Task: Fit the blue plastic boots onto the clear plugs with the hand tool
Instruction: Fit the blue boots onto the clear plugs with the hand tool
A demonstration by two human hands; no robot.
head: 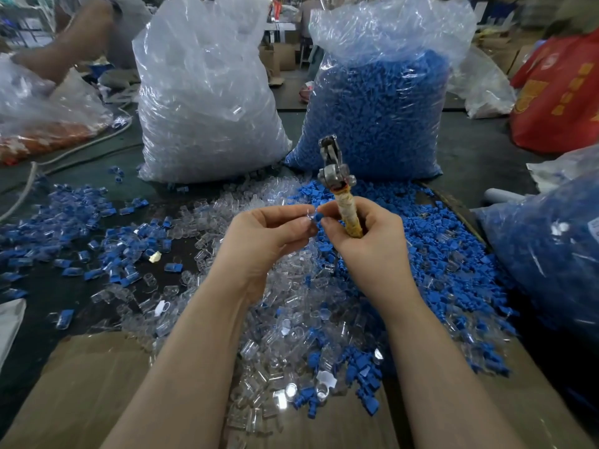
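- while the left hand [265,231] pinches a clear plug [308,211], the right hand [363,234] pinches a blue boot [318,217] and grips the hand tool [343,202].
- next: likely seating boot on plug, then pressing with the tool.

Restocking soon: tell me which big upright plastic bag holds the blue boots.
The right-hand upright clear plastic bag, packed with blue; the left-hand bag holds only clear pieces.

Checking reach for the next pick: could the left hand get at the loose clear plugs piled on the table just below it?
Probably yes. The left hand hovers right over the clear plugs with nothing between them, but its fingers now pinch a clear plug, so it would likely have to release that first.
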